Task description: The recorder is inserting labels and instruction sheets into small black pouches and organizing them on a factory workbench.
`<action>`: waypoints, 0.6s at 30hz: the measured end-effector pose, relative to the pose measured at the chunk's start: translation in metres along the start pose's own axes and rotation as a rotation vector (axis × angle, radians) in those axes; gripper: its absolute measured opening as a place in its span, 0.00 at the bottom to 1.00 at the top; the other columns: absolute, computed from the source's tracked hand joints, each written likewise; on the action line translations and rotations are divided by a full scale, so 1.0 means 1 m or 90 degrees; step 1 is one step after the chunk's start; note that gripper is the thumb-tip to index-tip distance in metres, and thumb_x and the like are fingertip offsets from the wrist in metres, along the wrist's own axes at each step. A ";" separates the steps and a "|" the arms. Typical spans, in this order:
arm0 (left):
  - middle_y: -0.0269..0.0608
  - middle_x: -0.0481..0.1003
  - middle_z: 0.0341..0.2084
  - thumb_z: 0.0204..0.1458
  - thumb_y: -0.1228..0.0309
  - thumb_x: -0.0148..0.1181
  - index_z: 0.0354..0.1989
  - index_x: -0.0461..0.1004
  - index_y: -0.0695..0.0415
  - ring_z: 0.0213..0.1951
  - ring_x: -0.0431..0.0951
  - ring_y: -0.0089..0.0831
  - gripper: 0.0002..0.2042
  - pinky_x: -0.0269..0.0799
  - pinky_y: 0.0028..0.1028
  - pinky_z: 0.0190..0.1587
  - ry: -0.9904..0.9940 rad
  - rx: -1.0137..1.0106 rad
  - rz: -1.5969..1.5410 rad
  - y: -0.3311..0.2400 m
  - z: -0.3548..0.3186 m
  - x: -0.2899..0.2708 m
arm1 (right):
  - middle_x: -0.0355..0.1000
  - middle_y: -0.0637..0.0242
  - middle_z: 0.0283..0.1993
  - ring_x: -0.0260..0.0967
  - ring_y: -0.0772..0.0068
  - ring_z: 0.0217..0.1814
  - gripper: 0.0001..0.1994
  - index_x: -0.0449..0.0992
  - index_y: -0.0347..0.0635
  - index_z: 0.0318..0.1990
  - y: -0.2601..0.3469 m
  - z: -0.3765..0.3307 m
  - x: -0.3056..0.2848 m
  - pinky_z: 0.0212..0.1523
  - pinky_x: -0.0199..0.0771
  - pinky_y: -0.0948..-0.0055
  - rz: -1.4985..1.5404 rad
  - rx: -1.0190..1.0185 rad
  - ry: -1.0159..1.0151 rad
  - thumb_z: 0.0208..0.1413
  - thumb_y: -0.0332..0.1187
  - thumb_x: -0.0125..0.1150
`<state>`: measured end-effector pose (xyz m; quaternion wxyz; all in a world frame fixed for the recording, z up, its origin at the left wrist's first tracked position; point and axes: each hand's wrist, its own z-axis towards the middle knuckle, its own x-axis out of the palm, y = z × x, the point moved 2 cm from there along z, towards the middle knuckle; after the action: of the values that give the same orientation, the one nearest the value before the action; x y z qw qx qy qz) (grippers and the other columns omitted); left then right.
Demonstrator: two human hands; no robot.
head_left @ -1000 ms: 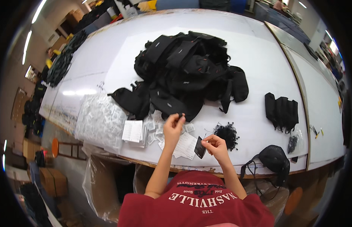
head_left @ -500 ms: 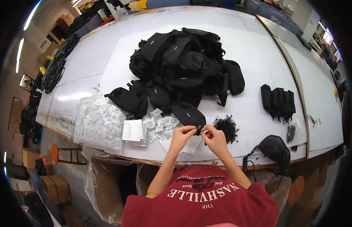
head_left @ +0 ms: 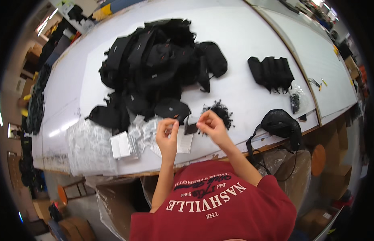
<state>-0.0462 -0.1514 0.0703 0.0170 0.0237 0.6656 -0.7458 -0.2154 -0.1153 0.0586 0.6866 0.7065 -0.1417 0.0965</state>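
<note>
The heaped pouches look like matt black cloth with creased surfaces. The dark tag appears to be smooth card. The desk has a smooth white top, glossy where light reflects at the left. The bag of packets is crinkled, shiny clear plastic; the stacked sheets are pale paper. The shirt is matt red cloth.

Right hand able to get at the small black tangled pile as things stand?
Probably yes: the pile shows just beyond the right hand, nothing visible between, though it appears to hold a dark tag.
</note>
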 end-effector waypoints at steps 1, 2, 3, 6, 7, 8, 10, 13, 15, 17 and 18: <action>0.32 0.71 0.30 0.52 0.77 0.58 0.33 0.73 0.61 0.28 0.67 0.14 0.02 0.61 0.14 0.28 -0.020 0.040 0.004 -0.011 0.000 0.001 | 0.67 0.73 0.29 0.64 0.84 0.30 0.06 0.66 0.42 0.34 0.008 0.000 0.000 0.32 0.64 0.84 0.041 -0.015 -0.003 0.53 0.23 0.58; 0.33 0.71 0.33 0.53 0.77 0.57 0.33 0.72 0.61 0.29 0.67 0.14 0.02 0.62 0.14 0.29 -0.019 0.045 -0.025 -0.011 -0.002 0.000 | 0.68 0.70 0.30 0.66 0.82 0.32 0.06 0.67 0.40 0.35 0.017 -0.002 -0.002 0.35 0.65 0.83 0.059 -0.025 0.010 0.53 0.23 0.58; 0.34 0.71 0.36 0.53 0.77 0.57 0.33 0.72 0.61 0.30 0.68 0.14 0.02 0.62 0.15 0.29 -0.016 0.055 -0.055 -0.012 -0.001 0.001 | 0.69 0.70 0.30 0.68 0.80 0.34 0.06 0.67 0.40 0.35 0.025 -0.005 -0.003 0.38 0.66 0.82 0.047 -0.028 0.000 0.53 0.23 0.58; 0.33 0.73 0.25 0.55 0.75 0.55 0.35 0.72 0.61 0.26 0.69 0.15 0.03 0.63 0.16 0.28 0.076 -0.042 -0.185 -0.026 -0.003 0.006 | 0.73 0.66 0.32 0.63 0.85 0.30 0.04 0.67 0.41 0.36 0.041 -0.006 0.003 0.32 0.61 0.85 0.042 -0.026 0.006 0.55 0.26 0.56; 0.32 0.72 0.23 0.55 0.75 0.55 0.36 0.72 0.61 0.24 0.68 0.15 0.03 0.63 0.15 0.28 0.110 -0.068 -0.235 -0.025 -0.002 0.006 | 0.73 0.65 0.32 0.63 0.85 0.29 0.04 0.67 0.41 0.37 0.042 -0.006 0.004 0.30 0.60 0.85 0.039 -0.024 0.013 0.55 0.27 0.55; 0.30 0.71 0.23 0.54 0.75 0.56 0.35 0.72 0.61 0.23 0.66 0.14 0.04 0.61 0.15 0.26 0.119 -0.058 -0.220 -0.025 -0.004 0.007 | 0.74 0.62 0.34 0.64 0.84 0.29 0.04 0.67 0.41 0.37 0.039 -0.005 0.004 0.30 0.61 0.84 0.047 -0.037 0.042 0.57 0.28 0.54; 0.29 0.70 0.22 0.54 0.74 0.56 0.35 0.73 0.61 0.23 0.66 0.13 0.04 0.59 0.14 0.26 0.126 -0.067 -0.186 -0.025 -0.004 0.009 | 0.75 0.60 0.34 0.65 0.83 0.29 0.04 0.67 0.41 0.38 0.038 -0.003 0.011 0.30 0.62 0.84 0.072 -0.043 0.024 0.58 0.28 0.54; 0.25 0.67 0.19 0.52 0.74 0.59 0.33 0.74 0.61 0.22 0.62 0.10 0.04 0.54 0.14 0.24 0.122 -0.062 -0.132 -0.029 -0.006 0.011 | 0.76 0.58 0.35 0.68 0.82 0.31 0.04 0.68 0.39 0.37 0.032 -0.002 0.013 0.31 0.63 0.83 0.096 -0.047 0.001 0.59 0.29 0.54; 0.24 0.64 0.16 0.50 0.75 0.60 0.31 0.74 0.61 0.20 0.59 0.11 0.03 0.52 0.15 0.23 0.128 0.010 -0.052 -0.031 -0.008 0.011 | 0.76 0.59 0.33 0.68 0.82 0.30 0.05 0.68 0.38 0.35 0.026 -0.001 0.012 0.30 0.63 0.84 0.062 -0.032 -0.017 0.58 0.30 0.55; 0.24 0.63 0.14 0.49 0.75 0.61 0.30 0.74 0.61 0.18 0.57 0.11 0.03 0.52 0.16 0.22 0.149 0.024 -0.017 -0.036 -0.009 0.012 | 0.76 0.64 0.30 0.66 0.84 0.29 0.07 0.70 0.38 0.33 0.024 -0.002 0.014 0.29 0.61 0.86 0.063 -0.026 -0.046 0.57 0.32 0.58; 0.24 0.61 0.13 0.48 0.75 0.61 0.29 0.74 0.61 0.17 0.56 0.12 0.03 0.51 0.17 0.21 0.163 0.040 0.020 -0.038 -0.009 0.012 | 0.75 0.66 0.29 0.65 0.85 0.28 0.07 0.71 0.39 0.32 0.023 -0.003 0.015 0.29 0.60 0.86 0.043 -0.019 -0.057 0.56 0.33 0.59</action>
<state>-0.0604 -0.1380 0.1066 -0.0573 0.1298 0.6379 -0.7570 -0.2085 -0.1141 0.0856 0.6863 0.6946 -0.1978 0.0860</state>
